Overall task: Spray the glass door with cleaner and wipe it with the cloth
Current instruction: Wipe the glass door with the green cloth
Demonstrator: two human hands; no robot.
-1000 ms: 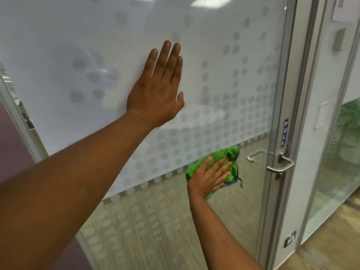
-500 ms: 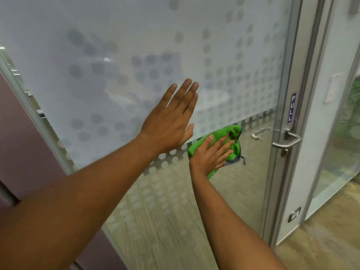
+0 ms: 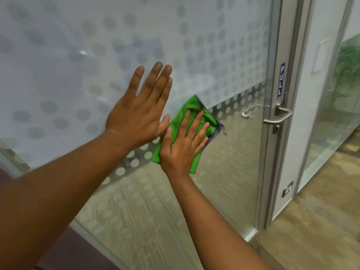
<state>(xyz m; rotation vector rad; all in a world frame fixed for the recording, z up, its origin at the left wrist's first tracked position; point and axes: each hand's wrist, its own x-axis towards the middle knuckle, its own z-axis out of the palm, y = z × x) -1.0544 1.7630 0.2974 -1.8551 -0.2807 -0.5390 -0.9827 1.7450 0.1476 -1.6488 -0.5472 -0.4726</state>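
Lower now, the left hand (image 3: 139,115) has slid down the glass door (image 3: 58,55) until its thumb nearly meets the right hand (image 3: 183,145). Both lie flat, fingers straight; the right presses the green cloth (image 3: 191,114) against the frosting's edge. Crowded hands could bunch the cloth, leaving streaks.

One view only, worn on the head, looking forward and slightly down along both outstretched forearms. It sits close to the glass door (image 3: 224,55), which fills most of the frame and runs tilted. The door handle (image 3: 277,116) sits at the right, with floor (image 3: 311,221) showing toward the lower right corner.
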